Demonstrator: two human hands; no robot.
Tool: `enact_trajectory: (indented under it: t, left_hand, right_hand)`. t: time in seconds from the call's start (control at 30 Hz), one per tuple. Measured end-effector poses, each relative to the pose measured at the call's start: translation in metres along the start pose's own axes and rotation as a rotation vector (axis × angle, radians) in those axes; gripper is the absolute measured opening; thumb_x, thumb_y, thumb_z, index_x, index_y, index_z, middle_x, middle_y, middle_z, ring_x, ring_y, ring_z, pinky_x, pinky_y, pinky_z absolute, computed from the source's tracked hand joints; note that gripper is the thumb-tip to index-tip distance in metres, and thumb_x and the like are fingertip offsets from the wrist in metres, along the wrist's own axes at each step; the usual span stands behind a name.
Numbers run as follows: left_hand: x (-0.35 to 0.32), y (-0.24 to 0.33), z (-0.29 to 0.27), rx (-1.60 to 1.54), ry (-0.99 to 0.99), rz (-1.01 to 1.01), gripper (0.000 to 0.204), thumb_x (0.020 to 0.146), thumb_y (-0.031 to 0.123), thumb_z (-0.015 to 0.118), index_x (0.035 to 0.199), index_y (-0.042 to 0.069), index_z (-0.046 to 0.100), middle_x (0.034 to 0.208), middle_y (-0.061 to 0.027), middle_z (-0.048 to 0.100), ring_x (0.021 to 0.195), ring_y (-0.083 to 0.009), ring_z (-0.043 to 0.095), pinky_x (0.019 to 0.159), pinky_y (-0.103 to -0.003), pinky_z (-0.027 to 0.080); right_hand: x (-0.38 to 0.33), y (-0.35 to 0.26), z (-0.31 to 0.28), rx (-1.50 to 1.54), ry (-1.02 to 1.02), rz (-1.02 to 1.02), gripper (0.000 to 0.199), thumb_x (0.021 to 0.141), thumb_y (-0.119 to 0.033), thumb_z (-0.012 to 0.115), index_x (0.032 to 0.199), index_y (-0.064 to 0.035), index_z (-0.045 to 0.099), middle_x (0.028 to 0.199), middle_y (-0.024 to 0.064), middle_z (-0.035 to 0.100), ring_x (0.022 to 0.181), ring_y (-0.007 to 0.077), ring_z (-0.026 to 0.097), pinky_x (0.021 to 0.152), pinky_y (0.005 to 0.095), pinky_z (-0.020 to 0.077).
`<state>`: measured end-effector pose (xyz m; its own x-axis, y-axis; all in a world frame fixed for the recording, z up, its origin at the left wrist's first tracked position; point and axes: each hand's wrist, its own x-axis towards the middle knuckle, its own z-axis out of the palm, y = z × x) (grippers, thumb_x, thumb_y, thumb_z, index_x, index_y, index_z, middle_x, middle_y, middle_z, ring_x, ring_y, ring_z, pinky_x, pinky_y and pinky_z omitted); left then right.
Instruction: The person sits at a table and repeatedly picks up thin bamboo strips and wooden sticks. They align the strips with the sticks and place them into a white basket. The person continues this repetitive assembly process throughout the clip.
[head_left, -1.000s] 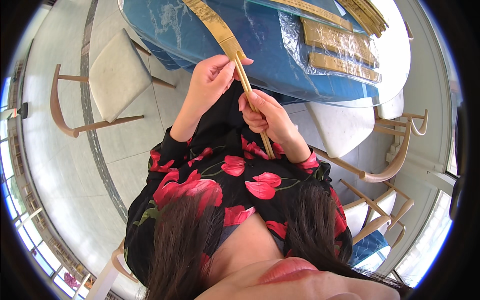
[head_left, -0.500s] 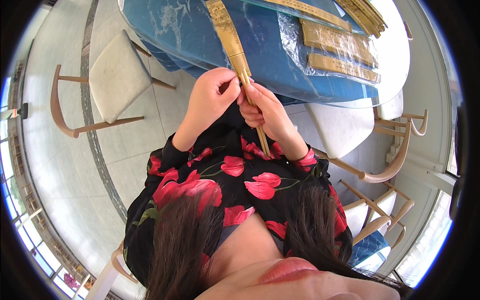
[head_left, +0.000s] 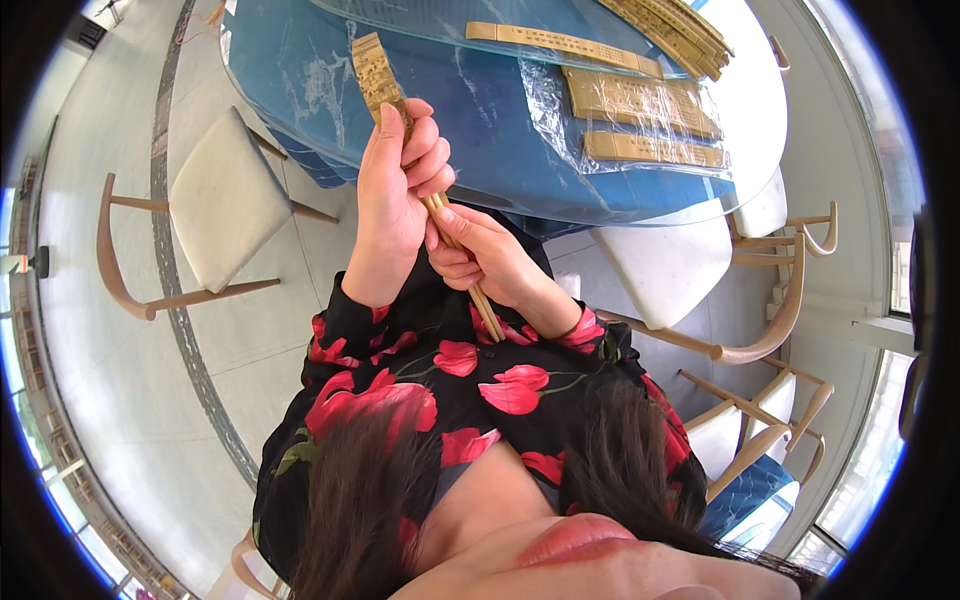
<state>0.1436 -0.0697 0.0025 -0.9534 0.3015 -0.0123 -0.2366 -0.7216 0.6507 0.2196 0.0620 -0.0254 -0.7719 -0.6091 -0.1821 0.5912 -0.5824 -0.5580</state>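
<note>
"Enough rm for us to move?"
"Yep, open floor (head_left: 120, 380) to our L, one chair (head_left: 226, 200) on it, well apart; table (head_left: 482, 125) edge curves past our hands."
"Mat'ls?"
"Flat gold papery sleeve (head_left: 374, 68), slim pale round sticks (head_left: 489, 316); table's blue, glossy."
"Grip?"
"Our L hand (head_left: 395, 185) is closed round sleeve, far end poking out; our R hand (head_left: 482, 255) grips sticks, lower ends twd us. L fingers hide whether sticks meet sleeve."
</note>
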Motion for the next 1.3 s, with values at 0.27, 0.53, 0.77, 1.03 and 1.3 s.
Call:
enact_trajectory:
  t: [0.27, 0.53, 0.77, 1.03, 1.3]
  left_hand:
    - [0.038, 0.051, -0.025, -0.095, -0.003, 0.17, 0.028, 0.111, 0.037, 0.048, 0.105, 0.011, 0.057, 0.067, 0.0084, 0.028, 0.054, -0.005, 0.02, 0.049, -0.023, 0.02]
    - [0.046, 0.061, -0.028, -0.271, -0.023, 0.161, 0.025, 0.11, 0.03, 0.049, 0.109, 0.007, 0.055, 0.068, 0.0063, 0.029, 0.055, -0.0056, 0.023, 0.049, -0.022, 0.022]
    - [0.01, 0.017, 0.005, -0.103, -0.008, 0.09, 0.035, 0.109, 0.044, 0.048, 0.112, 0.009, 0.055, 0.069, 0.0082, 0.028, 0.056, -0.0042, 0.022, 0.05, -0.022, 0.021]
    - [-0.009, -0.001, 0.008, -0.109, -0.066, -0.023, 0.037, 0.11, 0.047, 0.043, 0.11, 0.011, 0.052, 0.071, 0.0081, 0.031, 0.056, -0.0036, 0.025, 0.049, -0.022, 0.024]
    - [-0.023, -0.011, 0.029, -0.08, -0.127, -0.026, 0.036, 0.11, 0.046, 0.045, 0.094, 0.014, 0.044, 0.071, 0.0074, 0.03, 0.054, -0.0038, 0.023, 0.045, -0.023, 0.022]
  right_hand:
    - [-0.038, 0.007, -0.007, -0.45, 0.041, 0.009, 0.036, 0.113, -0.034, 0.039, 0.116, -0.0022, 0.057, 0.077, -0.0024, 0.044, 0.065, 0.0063, 0.039, 0.06, 0.0211, 0.0351]
    - [-0.06, 0.012, -0.008, -0.584, 0.096, -0.071, 0.032, 0.112, -0.029, 0.044, 0.091, -0.006, 0.051, 0.071, -0.0039, 0.042, 0.061, 0.0063, 0.036, 0.054, 0.0233, 0.0313]
    - [-0.026, 0.015, 0.007, -0.648, 0.194, -0.303, 0.03, 0.112, -0.026, 0.043, 0.09, -0.006, 0.049, 0.07, -0.0039, 0.043, 0.059, 0.0056, 0.035, 0.053, 0.0227, 0.0294]
    - [-0.018, 0.01, 0.0, -0.727, 0.133, -0.418, 0.016, 0.109, -0.016, 0.048, 0.106, -0.002, 0.056, 0.078, 0.0018, 0.057, 0.07, 0.0097, 0.052, 0.064, 0.026, 0.0453]
    - [-0.012, 0.031, -0.01, -0.571, 0.386, -0.648, 0.011, 0.099, -0.003, 0.066, 0.097, -0.0002, 0.056, 0.086, 0.0004, 0.06, 0.07, 0.0049, 0.054, 0.062, 0.0198, 0.0442]
